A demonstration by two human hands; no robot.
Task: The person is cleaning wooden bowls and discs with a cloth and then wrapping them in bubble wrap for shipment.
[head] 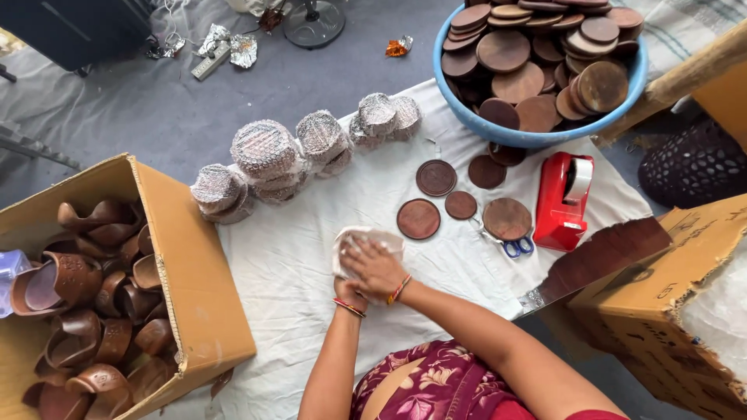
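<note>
Right hand (379,268) pressed over small bubble-wrapped brown clay piece (359,243), left hand (348,294) gripping beneath. Wrapping step judged underway; red tape dispenser (566,200) needed next, on white cloth (296,257).

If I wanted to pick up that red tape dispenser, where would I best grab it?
Probably across the red tape dispenser's two long flat sides near the middle, coming straight down from above. It stands upright on the white cloth, its roll at the far end; scissors lie on its left.
</note>
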